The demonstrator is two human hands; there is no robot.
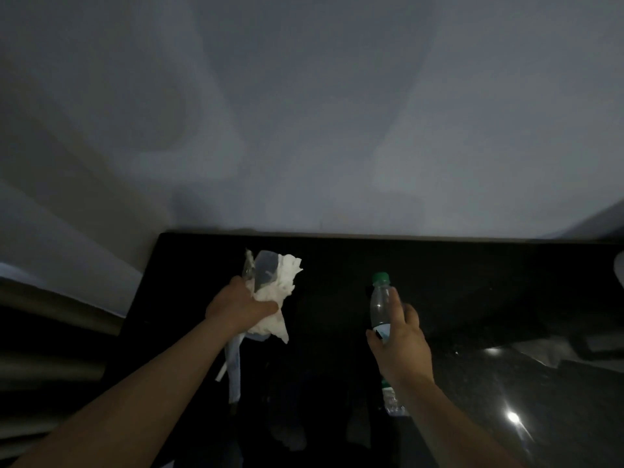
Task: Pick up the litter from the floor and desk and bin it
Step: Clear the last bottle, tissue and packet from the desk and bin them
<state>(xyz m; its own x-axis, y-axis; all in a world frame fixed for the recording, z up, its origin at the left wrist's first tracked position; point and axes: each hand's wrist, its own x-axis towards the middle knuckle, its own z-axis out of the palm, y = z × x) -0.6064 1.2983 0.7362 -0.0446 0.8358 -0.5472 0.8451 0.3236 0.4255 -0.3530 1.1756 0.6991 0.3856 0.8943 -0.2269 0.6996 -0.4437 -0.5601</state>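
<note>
My left hand [240, 307] grips a bundle of litter: crumpled white tissue [274, 292] wrapped around a clear plastic cup [265, 270], with a thin white paper strip [233, 369] hanging below the fist. My right hand [400, 339] grips a clear plastic bottle [381, 304] with a green cap, held upright; the bottle's lower part shows under my wrist. Both hands are held over a black glossy desk [472, 282]. No bin is in view.
A pale grey wall fills the upper half of the view, right behind the desk's back edge. A crumpled clear wrapper [547, 352] lies on the desk at the right. A white object [620, 268] shows at the right edge. Dark wooden slats [50, 349] stand at the left.
</note>
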